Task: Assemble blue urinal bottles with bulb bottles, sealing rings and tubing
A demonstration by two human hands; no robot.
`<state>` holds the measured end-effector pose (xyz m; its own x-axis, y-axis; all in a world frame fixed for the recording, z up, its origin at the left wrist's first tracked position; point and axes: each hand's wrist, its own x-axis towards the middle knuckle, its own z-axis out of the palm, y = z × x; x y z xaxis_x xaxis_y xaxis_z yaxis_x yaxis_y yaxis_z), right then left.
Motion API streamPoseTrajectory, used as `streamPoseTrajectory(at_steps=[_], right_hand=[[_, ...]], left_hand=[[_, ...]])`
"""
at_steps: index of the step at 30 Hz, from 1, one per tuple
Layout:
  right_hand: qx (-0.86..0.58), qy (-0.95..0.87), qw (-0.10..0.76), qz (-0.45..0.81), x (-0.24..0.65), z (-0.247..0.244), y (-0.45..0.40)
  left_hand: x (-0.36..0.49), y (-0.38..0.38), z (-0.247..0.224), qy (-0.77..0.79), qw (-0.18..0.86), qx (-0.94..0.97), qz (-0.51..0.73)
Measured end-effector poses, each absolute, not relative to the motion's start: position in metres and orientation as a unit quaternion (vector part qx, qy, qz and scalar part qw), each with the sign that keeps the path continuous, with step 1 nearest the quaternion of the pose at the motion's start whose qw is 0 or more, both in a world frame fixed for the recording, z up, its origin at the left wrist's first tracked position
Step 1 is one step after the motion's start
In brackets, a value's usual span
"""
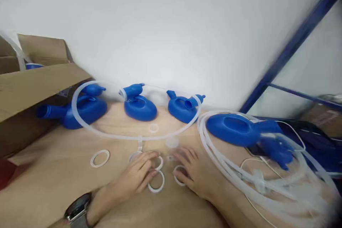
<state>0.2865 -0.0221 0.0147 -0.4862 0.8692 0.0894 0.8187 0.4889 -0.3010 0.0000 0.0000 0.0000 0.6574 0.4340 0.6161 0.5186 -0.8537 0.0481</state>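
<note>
My left hand (140, 171) rests low over the table with its thumb and fingers apart. Its fingers touch or overlap a white ring (160, 164), and its thumb reaches a second white ring (163, 181) just below. Part of another pale ring shows behind the knuckles. My right hand (193, 171) is spread, slightly blurred, its thumb and fingers over one more white ring (176, 181). Beyond the fingertips lie a translucent disc (171, 142) and a short pale strip (140, 143). To the left, a white ring (92, 159) lies by itself.
Along the wall stand blue bottles with handles (88, 112), (149, 110), (177, 110). A larger-looking blue bottle (216, 128) lies at right among coiled translucent tubing (227, 167). More tubing (120, 137) arcs across the table. A cardboard box (34, 89) stands at left.
</note>
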Motion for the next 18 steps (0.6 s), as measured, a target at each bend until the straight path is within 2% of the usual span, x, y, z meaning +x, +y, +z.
streamPoseTrajectory(at_steps=[4, 8, 11, 13, 18], right_hand=[[-0.519, -0.821, 0.212, 0.11, 0.295, -0.002, -0.022], [-0.592, -0.662, 0.428, 0.169, 0.302, -0.013, 0.015], [-0.58, -0.535, 0.561, 0.252, 0.308, -0.002, 0.068], [-0.608, -0.464, 0.58, 0.281, 0.314, 0.013, 0.104], [-0.652, -0.44, 0.559, 0.263, 0.321, 0.038, 0.169]], left_hand=[[0.003, -0.001, -0.007, -0.215, 0.008, -0.936, -0.278], [0.005, -0.001, -0.004, -0.216, -0.078, -0.941, -0.25], [0.006, -0.001, -0.001, -0.234, -0.115, -0.937, -0.231], [0.006, -0.001, 0.0, -0.244, -0.13, -0.935, -0.222], [0.003, -0.001, 0.0, -0.258, -0.171, -0.932, -0.19]])
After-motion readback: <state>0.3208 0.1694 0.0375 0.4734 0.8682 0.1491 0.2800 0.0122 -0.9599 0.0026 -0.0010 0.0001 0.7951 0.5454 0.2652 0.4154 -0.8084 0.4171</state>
